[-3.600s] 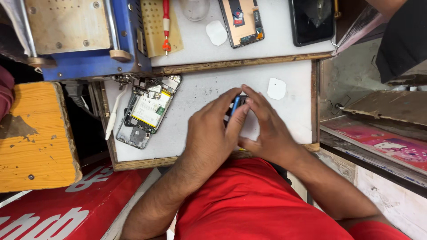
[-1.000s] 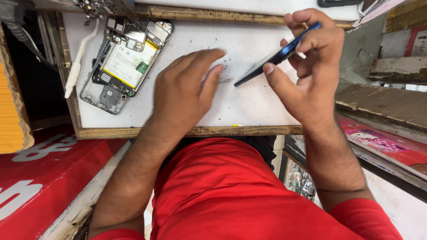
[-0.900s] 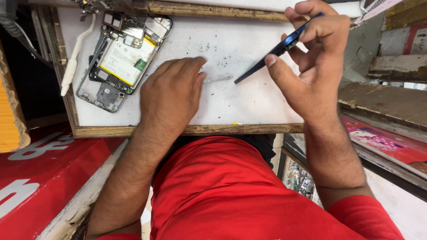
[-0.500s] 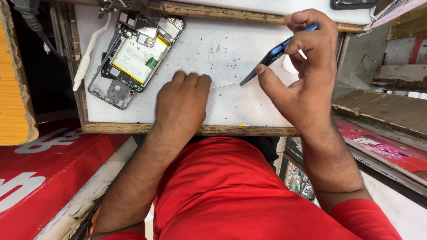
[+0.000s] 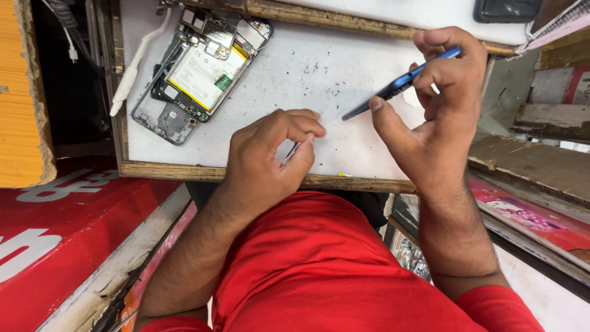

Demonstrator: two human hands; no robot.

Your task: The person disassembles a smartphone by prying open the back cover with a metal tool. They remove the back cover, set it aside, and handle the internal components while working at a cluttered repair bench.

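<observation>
My right hand [image 5: 436, 117] holds a thin blue phone back cover [image 5: 399, 83] edge-on, tilted above the white work mat [image 5: 319, 67]. My left hand [image 5: 270, 157] rests near the mat's front edge, its fingers pinched on a small thin metal tool [image 5: 291, 150]. An opened phone [image 5: 200, 74] with its battery and boards exposed lies at the mat's far left.
A wooden frame [image 5: 203, 173] borders the mat. A white cable [image 5: 132, 67] runs along the left edge. A dark phone [image 5: 505, 9] lies on the upper shelf. An orange board [image 5: 24, 92] stands at the left, red signage [image 5: 55, 233] below it.
My left hand went from lying flat on the mat to curling and pinching the small metal tool. My right hand kept the blue cover raised, shifting slightly.
</observation>
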